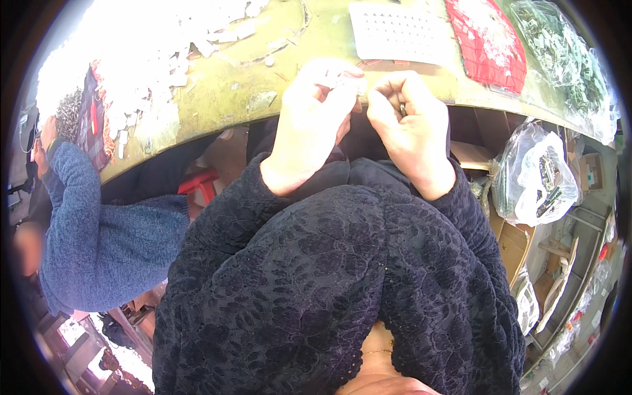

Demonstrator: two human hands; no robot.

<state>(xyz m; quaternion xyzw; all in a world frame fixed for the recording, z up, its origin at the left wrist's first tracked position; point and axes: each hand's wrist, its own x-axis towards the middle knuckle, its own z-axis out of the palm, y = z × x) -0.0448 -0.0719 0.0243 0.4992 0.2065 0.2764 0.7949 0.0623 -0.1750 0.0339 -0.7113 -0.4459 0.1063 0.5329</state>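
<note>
Just over the near edge of the yellow-green table (pixel 217 99), both of my hands are raised close together. My left hand (pixel 309 118) is closed, its thumb and fingers pinching a small whitish piece (pixel 352 83) that glare partly washes out. My right hand (pixel 411 125) faces it a short gap away, fingers curled and thumb pressed to the fingertips. Whatever its fingertips may hold is too small to make out; a small metallic glint shows among its fingers. Beyond my hands lies a white sheet (pixel 395 33) with rows of small marks.
Right of the sheet are a red cloth or bag (pixel 471 52) with small pale pieces and a clear bag of green pieces (pixel 566 59). White pieces (pixel 178 66) litter the left. Another plastic bag (pixel 536 178) hangs below the table. A person in blue (pixel 118 224) works at left.
</note>
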